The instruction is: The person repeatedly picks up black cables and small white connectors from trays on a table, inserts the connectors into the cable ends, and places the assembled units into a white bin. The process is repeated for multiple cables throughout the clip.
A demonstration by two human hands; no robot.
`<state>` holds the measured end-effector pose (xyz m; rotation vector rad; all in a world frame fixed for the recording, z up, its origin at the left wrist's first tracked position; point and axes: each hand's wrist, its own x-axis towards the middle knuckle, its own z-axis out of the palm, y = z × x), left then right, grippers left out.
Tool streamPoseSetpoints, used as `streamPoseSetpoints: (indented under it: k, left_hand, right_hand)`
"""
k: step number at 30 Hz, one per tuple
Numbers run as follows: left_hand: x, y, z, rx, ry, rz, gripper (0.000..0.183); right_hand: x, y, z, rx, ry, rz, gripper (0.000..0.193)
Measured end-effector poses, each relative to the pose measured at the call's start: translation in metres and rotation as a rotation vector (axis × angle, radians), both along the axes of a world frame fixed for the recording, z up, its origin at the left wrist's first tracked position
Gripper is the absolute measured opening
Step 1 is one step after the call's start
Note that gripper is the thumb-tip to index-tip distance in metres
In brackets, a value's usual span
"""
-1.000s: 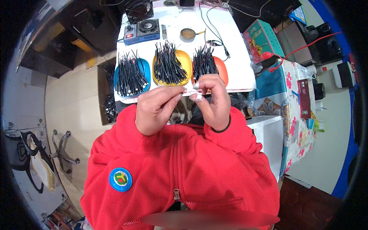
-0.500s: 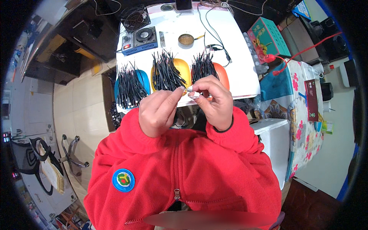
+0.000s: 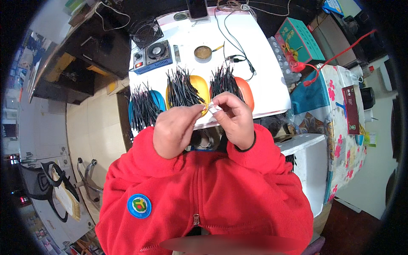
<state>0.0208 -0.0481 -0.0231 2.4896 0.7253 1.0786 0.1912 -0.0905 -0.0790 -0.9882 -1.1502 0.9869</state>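
Observation:
Above the table's near edge, my left hand (image 3: 175, 129) and my right hand (image 3: 236, 120) meet fingertip to fingertip. A small white piece (image 3: 215, 108), perhaps paper or plastic, is pinched between my right thumb and fingers. My left thumb and forefinger close on a tiny yellowish bit (image 3: 205, 108) touching it; its kind is too small to make out. Just beyond lie bundles of short black cables with bare wire ends, on a blue tray (image 3: 159, 100), a yellow tray (image 3: 199, 86) and an orange tray (image 3: 246, 92).
Farther back on the white table (image 3: 189, 38) are a blue-based device with a dial (image 3: 154, 57), a black fan (image 3: 145, 34), a small round tin (image 3: 202, 53) and a loose black cable (image 3: 238, 42). A green and red box (image 3: 299, 40) stands at the right, near a white foam box (image 3: 308, 170).
The whole view has shifted and tilted slightly. My hands stay together, with the white piece turned a little between the fingers.

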Motion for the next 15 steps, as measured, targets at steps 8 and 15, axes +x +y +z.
streamPoseSetpoints:
  k: [8, 15]
  left_hand:
    - [0.035, 0.120, -0.005, -0.116, 0.126, 0.075, 0.005]
    - [0.078, 0.209, -0.087, 0.001, 0.361, 0.068, 0.009]
  right_hand:
    - [0.015, 0.002, -0.025, -0.087, -0.225, 0.252, 0.013]
    - [0.021, 0.007, -0.044, -0.038, -0.194, 0.283, 0.016]
